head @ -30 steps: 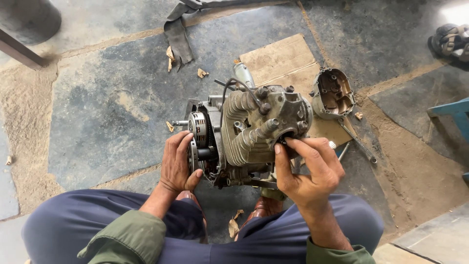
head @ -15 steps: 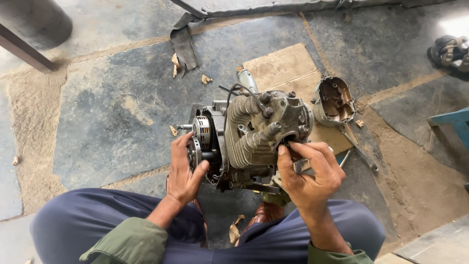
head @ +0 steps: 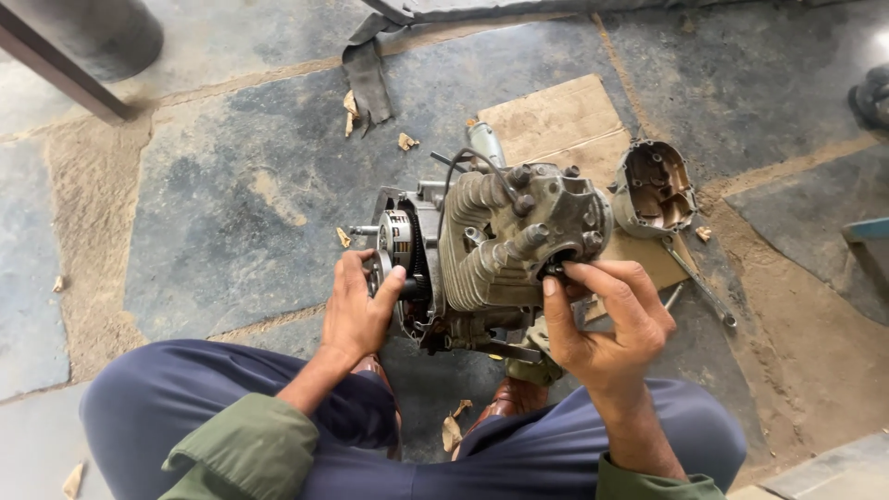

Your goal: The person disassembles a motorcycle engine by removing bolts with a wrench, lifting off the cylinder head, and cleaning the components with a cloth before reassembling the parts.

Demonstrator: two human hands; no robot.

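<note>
A stone floor (head: 213, 185) of large dark slabs with sandy joints is shown, on which a greasy grey engine (head: 491, 250) is stood, just ahead of the seated person's knees. The engine is finned along its cast cylinder, rough and oil-stained, with a toothed round clutch (head: 398, 243) exposed on its left side. A flat sheet of brown cardboard (head: 556, 120) is laid behind it, and a bowl-shaped metal cover (head: 654, 188), rusty inside, is set on the cardboard's right edge, well apart from both hands. The left hand (head: 359, 310) is seen closed around the lower rim of the clutch side; compared with a second ago it has been shifted slightly upward, so a steadier hold on the engine is judged to have been taken. The right hand (head: 611, 319) is held at the round port on the engine's right face, where a small dark part (head: 554, 270) is pinched between thumb and fingertips; its place is little changed. A thin steel spanner (head: 699, 282) is laid on the floor beside the cover.
</note>
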